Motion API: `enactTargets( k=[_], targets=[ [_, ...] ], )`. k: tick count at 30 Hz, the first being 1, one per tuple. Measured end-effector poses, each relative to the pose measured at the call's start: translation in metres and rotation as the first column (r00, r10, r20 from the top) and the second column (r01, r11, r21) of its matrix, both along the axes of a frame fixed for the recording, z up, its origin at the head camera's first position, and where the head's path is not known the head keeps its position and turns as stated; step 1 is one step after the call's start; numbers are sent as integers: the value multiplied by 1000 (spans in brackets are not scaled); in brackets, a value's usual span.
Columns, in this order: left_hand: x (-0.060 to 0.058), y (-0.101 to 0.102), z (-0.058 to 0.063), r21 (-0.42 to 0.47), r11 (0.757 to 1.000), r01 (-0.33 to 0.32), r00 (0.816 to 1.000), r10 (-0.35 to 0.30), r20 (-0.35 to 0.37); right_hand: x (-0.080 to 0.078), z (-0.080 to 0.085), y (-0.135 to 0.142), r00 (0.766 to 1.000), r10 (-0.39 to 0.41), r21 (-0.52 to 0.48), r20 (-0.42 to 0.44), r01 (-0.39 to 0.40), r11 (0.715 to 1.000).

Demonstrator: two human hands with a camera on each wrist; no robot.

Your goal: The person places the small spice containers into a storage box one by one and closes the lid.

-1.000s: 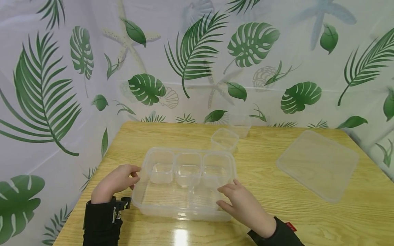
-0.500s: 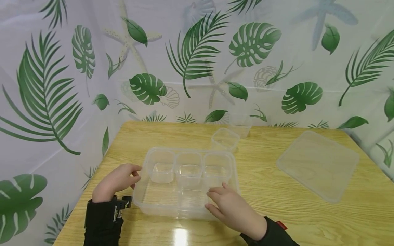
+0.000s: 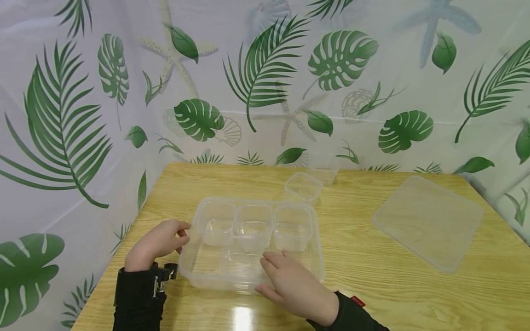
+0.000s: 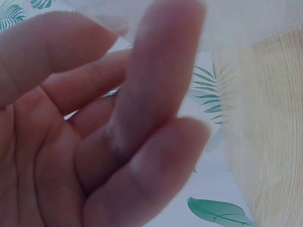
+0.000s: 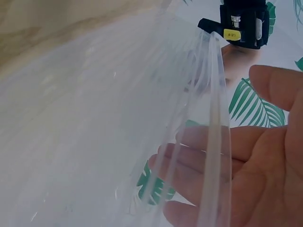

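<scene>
Centrally, in the head view, a clear box (image 3: 209,281) with rounded corners sits on the table (image 3: 352,239). Along its far wall stand three cups (image 3: 253,232), their rounded-square rims side by side; a fourth cup (image 3: 242,264), faint against the wood grain, is in the near half. The right hand (image 3: 294,282) reaches over the near right part of the box, fingers extended and grasping nothing, tips just beside the fourth cup. The left hand (image 3: 163,241) is at the left wall, fingers loosely bent. A strip of wood lies between the box and the table's left edge; a broader stretch separates it from the flat, frosted lid (image 3: 428,223). Two spare cups (image 3: 303,187) are behind, near the leaf-printed cloth (image 3: 256,151).

From the left wrist, the fingers curve with relaxed joints below a hazy plastic edge; whether they touch it, I cannot tell.

From the right wrist, streaky, milky plastic fills the left side, ending in a thin ridged rim; the loosely spread fingers show through it.
</scene>
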State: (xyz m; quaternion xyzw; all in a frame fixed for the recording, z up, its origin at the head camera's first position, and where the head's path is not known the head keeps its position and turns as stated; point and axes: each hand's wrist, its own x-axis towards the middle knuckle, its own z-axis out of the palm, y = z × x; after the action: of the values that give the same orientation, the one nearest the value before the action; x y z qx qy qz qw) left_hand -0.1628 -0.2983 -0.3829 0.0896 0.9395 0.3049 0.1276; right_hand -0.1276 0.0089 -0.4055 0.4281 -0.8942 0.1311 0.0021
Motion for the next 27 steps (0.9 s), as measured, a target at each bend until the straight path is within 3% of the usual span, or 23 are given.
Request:
enactTargets(
  k=[10, 27],
  targets=[
    [-2, 0, -2, -5, 1000, 3, 1000, -3, -6, -1, -4, -19, 1000, 18, 33, 21, -19, 999],
    [-2, 0, -2, 8, 1000, -9, 1000, 9, 8, -3, -10, -48, 991, 88, 44, -100, -84, 995]
  ],
)
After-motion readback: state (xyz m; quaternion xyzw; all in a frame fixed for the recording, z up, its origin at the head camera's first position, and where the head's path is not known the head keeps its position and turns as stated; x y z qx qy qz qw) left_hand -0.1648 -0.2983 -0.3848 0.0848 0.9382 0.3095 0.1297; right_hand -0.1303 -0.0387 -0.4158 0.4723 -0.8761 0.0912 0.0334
